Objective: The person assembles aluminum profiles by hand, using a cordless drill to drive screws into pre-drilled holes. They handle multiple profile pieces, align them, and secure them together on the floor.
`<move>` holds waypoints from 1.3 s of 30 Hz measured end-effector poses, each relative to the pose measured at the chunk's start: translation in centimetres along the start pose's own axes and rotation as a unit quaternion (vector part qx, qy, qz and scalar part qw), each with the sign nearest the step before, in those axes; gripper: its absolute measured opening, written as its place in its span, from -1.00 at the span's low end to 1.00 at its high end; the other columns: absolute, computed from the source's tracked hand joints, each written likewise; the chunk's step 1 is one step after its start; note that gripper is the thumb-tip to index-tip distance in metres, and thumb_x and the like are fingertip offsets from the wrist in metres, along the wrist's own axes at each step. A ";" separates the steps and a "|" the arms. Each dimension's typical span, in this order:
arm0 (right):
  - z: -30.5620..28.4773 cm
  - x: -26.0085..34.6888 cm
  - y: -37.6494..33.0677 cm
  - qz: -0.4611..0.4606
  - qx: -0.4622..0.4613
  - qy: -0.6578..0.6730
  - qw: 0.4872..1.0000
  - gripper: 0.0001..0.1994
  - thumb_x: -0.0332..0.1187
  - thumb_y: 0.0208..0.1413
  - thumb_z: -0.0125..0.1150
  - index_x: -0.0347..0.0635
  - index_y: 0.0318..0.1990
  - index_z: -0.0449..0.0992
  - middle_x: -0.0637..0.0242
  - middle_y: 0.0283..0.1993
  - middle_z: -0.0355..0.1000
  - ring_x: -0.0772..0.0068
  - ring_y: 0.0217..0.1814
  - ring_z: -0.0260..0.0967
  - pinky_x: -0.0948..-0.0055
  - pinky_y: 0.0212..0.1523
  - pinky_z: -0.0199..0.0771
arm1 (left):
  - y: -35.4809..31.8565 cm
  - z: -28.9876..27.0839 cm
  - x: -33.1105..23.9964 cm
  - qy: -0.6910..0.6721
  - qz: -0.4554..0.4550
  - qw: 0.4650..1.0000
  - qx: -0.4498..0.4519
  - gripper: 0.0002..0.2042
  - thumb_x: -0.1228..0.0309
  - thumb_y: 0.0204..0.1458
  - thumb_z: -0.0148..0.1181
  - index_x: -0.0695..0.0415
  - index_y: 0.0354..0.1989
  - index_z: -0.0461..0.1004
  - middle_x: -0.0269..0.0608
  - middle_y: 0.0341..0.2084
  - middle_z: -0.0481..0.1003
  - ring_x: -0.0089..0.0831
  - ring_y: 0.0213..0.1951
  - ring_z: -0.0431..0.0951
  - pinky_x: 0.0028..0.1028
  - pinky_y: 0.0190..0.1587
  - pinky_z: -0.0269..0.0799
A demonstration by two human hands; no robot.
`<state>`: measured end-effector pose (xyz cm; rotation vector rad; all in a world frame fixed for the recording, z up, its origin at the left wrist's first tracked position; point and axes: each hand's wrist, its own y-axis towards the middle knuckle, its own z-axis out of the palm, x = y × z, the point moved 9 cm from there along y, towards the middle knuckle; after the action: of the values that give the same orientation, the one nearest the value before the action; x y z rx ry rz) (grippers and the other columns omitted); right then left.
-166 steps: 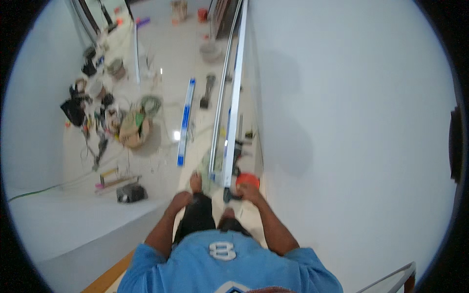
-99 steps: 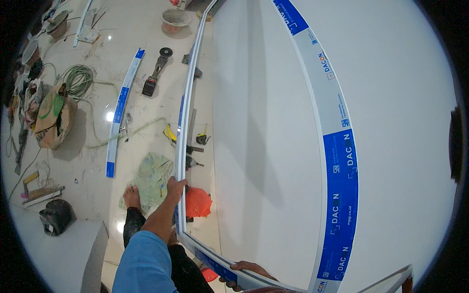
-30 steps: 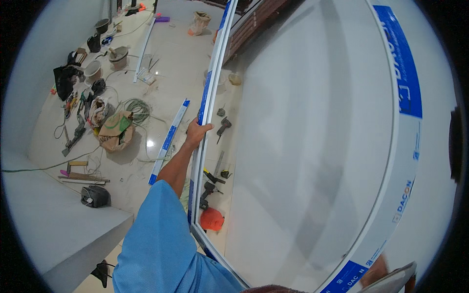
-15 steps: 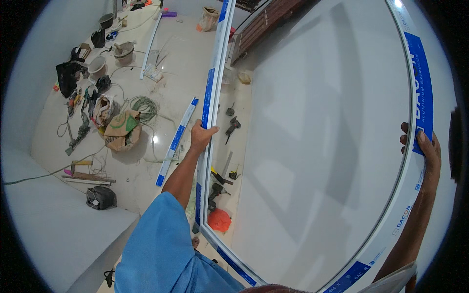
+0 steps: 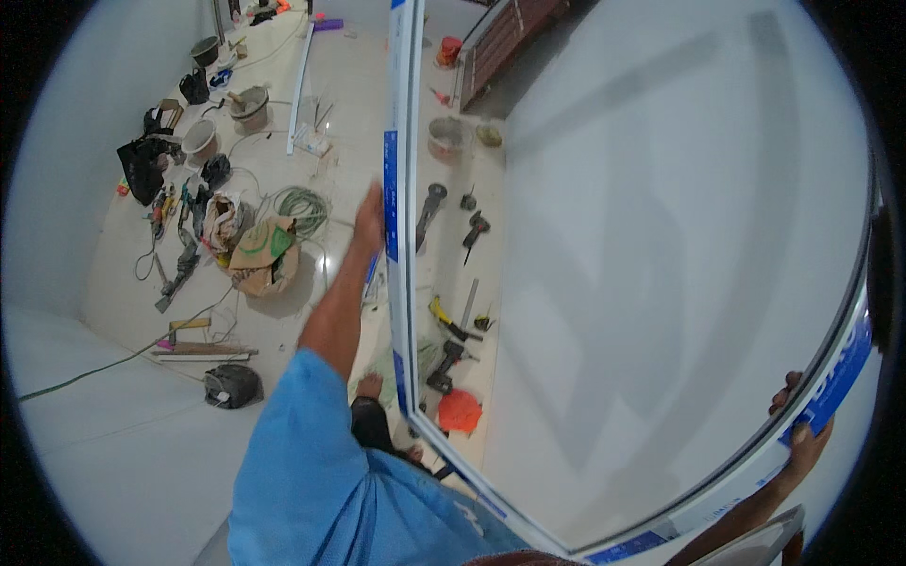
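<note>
White-and-blue frame point(image 5: 403, 302) is held in front of the wall point(image 5: 651, 236), right hand point(image 5: 812, 443) wrapped round its right side, left hand point(image 5: 371, 222) against its outer left side, grip can't be told, dark drill point(image 5: 445, 366) and orange-red item point(image 5: 460, 411) seen through its lower-left corner near the wall-side edge of the floor point(image 5: 354, 85)
</note>
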<state>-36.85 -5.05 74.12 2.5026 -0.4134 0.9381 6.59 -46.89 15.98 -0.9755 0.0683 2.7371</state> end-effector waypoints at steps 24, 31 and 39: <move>4.8 -0.9 -5.3 -0.026 -0.188 0.064 0.980 -0.31 0.05 0.41 0.11 -0.49 0.35 0.31 -0.23 0.10 0.52 -0.06 0.11 0.60 0.04 0.16 0.66 | 10.6 6.2 -20.1 0.234 0.082 0.966 0.073 -0.45 -0.20 0.35 -0.02 0.12 -0.04 0.48 -0.14 -0.40 0.59 -0.26 -0.33 0.64 -0.23 -0.17 0.61; 7.9 0.3 -6.1 -0.042 -0.243 0.047 0.968 -0.38 0.05 0.45 -0.01 -0.43 0.27 0.40 -0.30 0.07 0.54 -0.15 0.09 0.63 -0.08 0.15 0.69 | 10.9 10.9 -27.5 0.216 0.094 0.970 0.054 -0.45 -0.18 0.25 0.12 0.09 0.04 0.55 -0.19 -0.49 0.57 -0.37 -0.55 0.58 -0.41 -0.50 0.53; 8.9 4.1 -8.1 -0.044 -0.316 -0.136 0.938 -0.34 0.15 0.43 -0.08 -0.37 0.19 0.50 -0.22 0.04 0.58 -0.10 0.09 0.63 -0.15 0.15 0.65 | 15.6 7.2 -23.1 0.258 0.070 0.961 0.068 -0.42 -0.25 0.27 0.09 0.01 0.10 0.58 -0.35 -0.31 0.65 -0.53 -0.37 0.59 -0.46 -0.33 0.51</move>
<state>-25.60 -2.96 68.48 2.0245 -0.5764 0.3370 15.87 -65.87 35.57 -1.6667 0.4212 2.4764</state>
